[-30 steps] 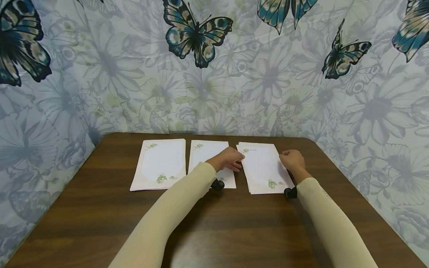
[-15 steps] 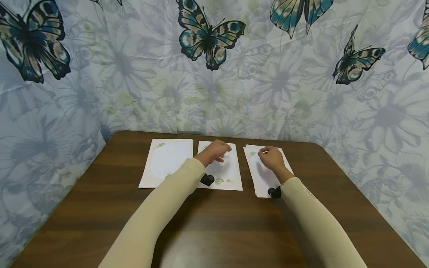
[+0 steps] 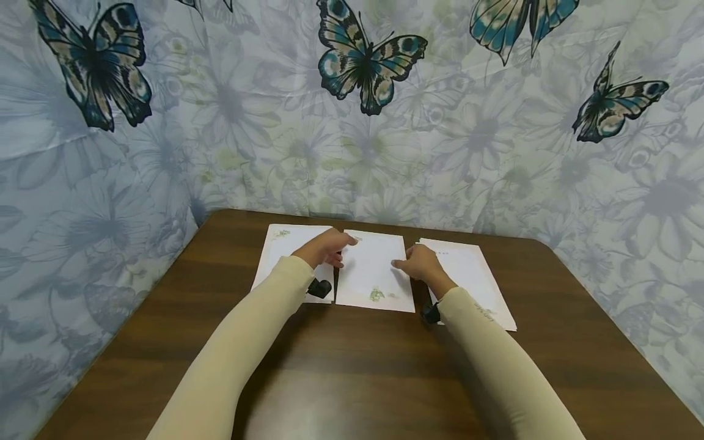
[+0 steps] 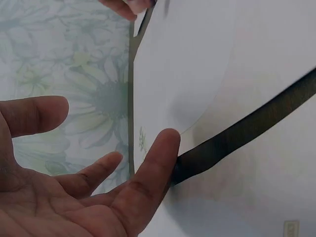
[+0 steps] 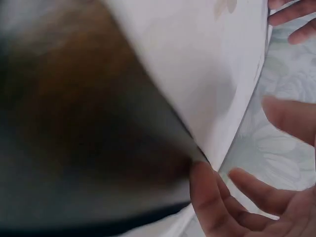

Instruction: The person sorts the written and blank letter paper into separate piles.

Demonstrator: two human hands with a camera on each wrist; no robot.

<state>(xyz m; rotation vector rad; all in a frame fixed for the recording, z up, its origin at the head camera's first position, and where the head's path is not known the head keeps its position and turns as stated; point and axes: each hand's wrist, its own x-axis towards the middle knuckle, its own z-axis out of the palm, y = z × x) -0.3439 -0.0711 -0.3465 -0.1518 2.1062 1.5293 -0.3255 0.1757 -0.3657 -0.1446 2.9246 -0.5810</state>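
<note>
Three stacks of white paper with small green leaf prints lie side by side on the brown table. My left hand (image 3: 326,247) is over the right part of the left stack (image 3: 283,241), at the left edge of the middle stack (image 3: 374,269). In the left wrist view its fingers (image 4: 158,163) are spread and relaxed, one fingertip right at a paper edge. My right hand (image 3: 422,267) is at the middle stack's right edge, partly overlapping the right stack (image 3: 467,275). The right wrist view shows its fingers (image 5: 206,197) loosely bent, a fingertip at the paper's edge. Neither hand grips anything.
The wooden table (image 3: 352,373) ends just behind the stacks. Beyond it hangs a floral backdrop (image 3: 247,140) with printed butterflies. Dark wrist straps show at both sleeves, close over the table.
Both hands have moved left, from the two sides of the right stack to the two sides of the middle stack. The head view has turned slightly left.
</note>
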